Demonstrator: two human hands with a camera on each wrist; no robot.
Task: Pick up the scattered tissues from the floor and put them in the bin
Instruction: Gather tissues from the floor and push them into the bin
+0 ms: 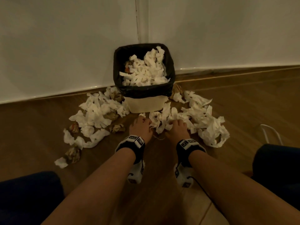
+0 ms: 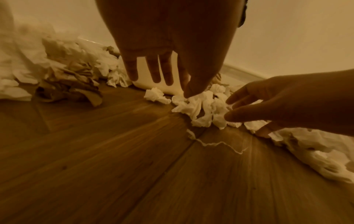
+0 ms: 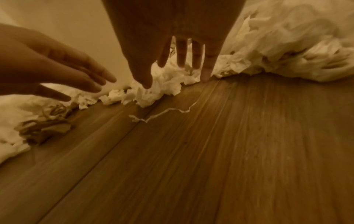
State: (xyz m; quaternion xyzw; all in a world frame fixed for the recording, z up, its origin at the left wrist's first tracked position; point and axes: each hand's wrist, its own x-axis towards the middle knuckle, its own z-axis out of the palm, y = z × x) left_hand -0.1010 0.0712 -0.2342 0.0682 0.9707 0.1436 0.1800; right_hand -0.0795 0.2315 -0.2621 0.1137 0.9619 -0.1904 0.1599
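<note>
- Two hands are seen low over the wooden floor [image 1: 227, 101], in front of the bin [image 1: 143, 88]
- Left hand [image 1: 140, 127]: its grip is spread, the fingers [image 2: 153, 68] straight and parted, the thumb tip touching a clump of white tissues [image 1: 159, 122] between the hands; nothing is seen pinched
- Right hand [image 1: 176, 129]: its grip is likewise spread, the fingers [image 3: 181, 53] pointed down into the same clump, the little fingertip touching the floor
- Bin: it is lined with a black bag [image 1: 120, 69], set in the corner of the white walls, and heaped with white tissues
- More white tissues are scattered on the floor left [image 1: 95, 111] and right [image 1: 207, 125] of the bin, with brown crumpled paper [image 1: 73, 153] mixed in
- One thin torn strip [image 2: 216, 144] is seen lying on the floor just in front of the clump
- Wrist bands [image 1: 135, 140] with printed markers are worn on both arms
</note>
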